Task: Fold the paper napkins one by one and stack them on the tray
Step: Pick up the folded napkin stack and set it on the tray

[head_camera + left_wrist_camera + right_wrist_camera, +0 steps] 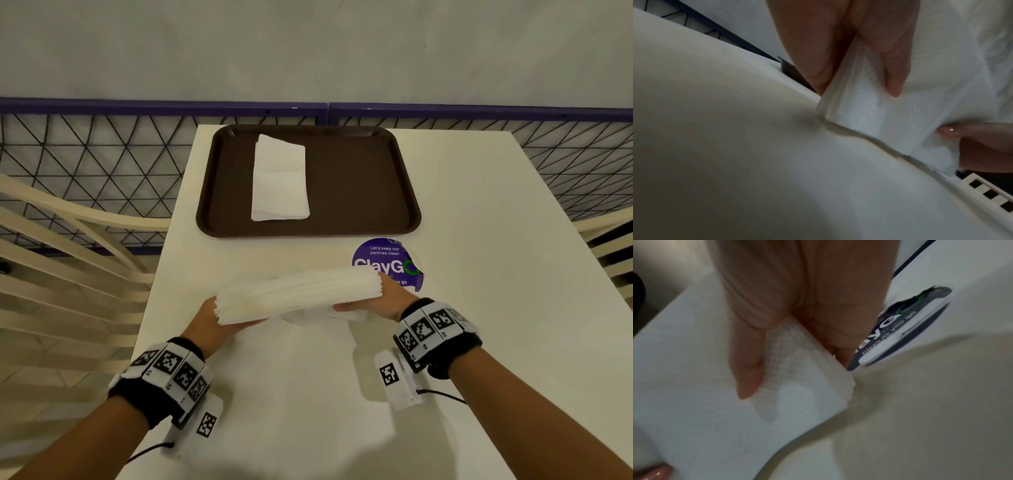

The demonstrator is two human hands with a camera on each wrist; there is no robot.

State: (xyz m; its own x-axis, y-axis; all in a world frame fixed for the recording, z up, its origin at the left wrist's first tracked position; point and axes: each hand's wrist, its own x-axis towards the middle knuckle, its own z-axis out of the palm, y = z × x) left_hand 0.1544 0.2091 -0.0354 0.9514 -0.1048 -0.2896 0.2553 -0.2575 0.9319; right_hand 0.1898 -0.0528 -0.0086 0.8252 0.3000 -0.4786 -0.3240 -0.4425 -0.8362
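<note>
So both hands are on the thick stack of white paper napkins (298, 294), lifted a bit off the white surface (479, 240). The left hand (205, 320) has its grip pinched on the left end, and the right hand (383, 298) grips the right end. Folded white napkins (279, 180) sit on the dark brown plastic tray (359, 181) further back.
</note>
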